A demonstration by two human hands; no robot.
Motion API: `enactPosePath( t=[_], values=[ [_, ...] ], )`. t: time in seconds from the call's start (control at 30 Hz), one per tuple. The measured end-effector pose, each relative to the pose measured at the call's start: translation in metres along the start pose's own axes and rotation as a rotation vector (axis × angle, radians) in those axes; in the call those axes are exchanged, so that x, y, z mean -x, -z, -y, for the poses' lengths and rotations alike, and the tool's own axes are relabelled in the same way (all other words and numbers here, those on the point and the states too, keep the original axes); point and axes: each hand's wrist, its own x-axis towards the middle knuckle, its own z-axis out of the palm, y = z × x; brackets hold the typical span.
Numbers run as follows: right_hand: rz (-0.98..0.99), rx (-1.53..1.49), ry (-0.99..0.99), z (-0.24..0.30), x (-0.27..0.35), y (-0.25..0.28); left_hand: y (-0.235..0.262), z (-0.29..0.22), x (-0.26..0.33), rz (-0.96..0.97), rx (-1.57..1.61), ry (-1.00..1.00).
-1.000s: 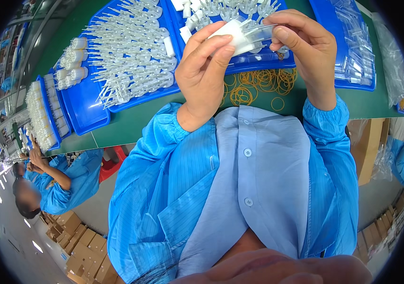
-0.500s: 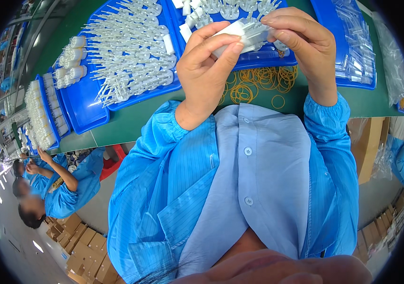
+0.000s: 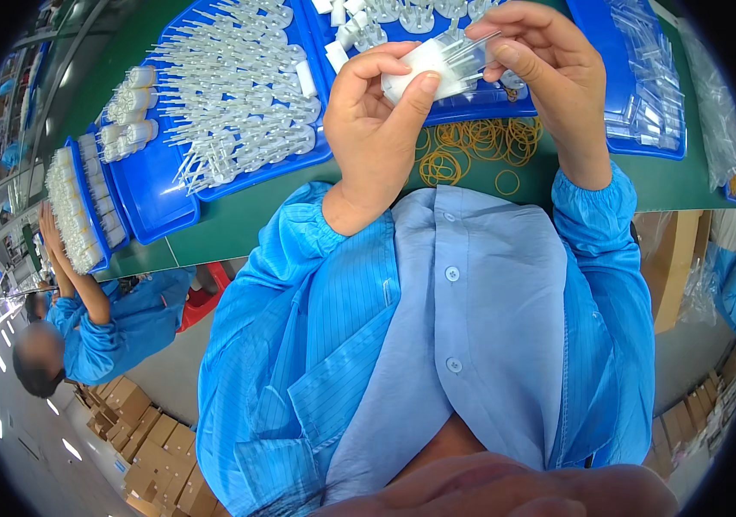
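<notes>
My left hand [image 3: 370,133] is closed round a short white block-like piece [image 3: 424,67], thumb on its near side. Thin clear plastic prongs [image 3: 464,62] stick out of its right end, spread and pointing right. My right hand [image 3: 568,82] is at the prong tips, thumb and fingertips bent together around clear plastic; where one clear part ends and the other begins I cannot make out. Behind the hands, a blue tray [image 3: 506,105] holds more white pieces [image 3: 349,33] and clear pronged parts [image 3: 417,17]. Yellow rubber bands [image 3: 480,146] lie on the green table just below the hands.
On the left, a blue tray [image 3: 320,155] is heaped with clear pronged parts [image 3: 247,95]. Farther left are white bundles [image 3: 133,108] and a tray of white pieces [image 3: 75,211]. A blue tray [image 3: 678,155] of clear plastic strips stands right. A co-worker [image 3: 96,332] is at the far left.
The white piece has turned a little and shows more of its face. My right hand has shifted slightly left, its fingers a bit more spread. The co-worker's arms have reached forward.
</notes>
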Motion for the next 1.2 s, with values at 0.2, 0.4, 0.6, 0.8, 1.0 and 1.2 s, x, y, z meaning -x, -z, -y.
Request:
enactPosePath(
  t=[0.2,0.4,0.6,0.8,1.0,1.2],
  values=[
    [-0.025,0.017,0.115,-0.009,-0.003,0.0,-0.003,0.0,0.002,0.02,0.058,0.033],
    [-0.043,0.018,0.112,-0.006,-0.006,-0.008,-0.004,0.003,0.006,0.054,0.042,0.1],
    [0.026,0.032,0.158,-0.009,-0.005,-0.002,-0.002,0.005,0.007,0.038,0.037,0.09],
    [0.025,0.046,0.14,-0.004,-0.007,-0.001,-0.002,0.002,0.006,0.048,0.097,0.187],
    [-0.105,0.003,0.131,-0.011,-0.006,-0.008,-0.003,0.001,0.005,0.075,0.086,0.151],
    [-0.08,0.153,0.102,-0.003,-0.008,-0.004,-0.004,0.002,0.007,0.087,0.118,0.16]
  ],
)
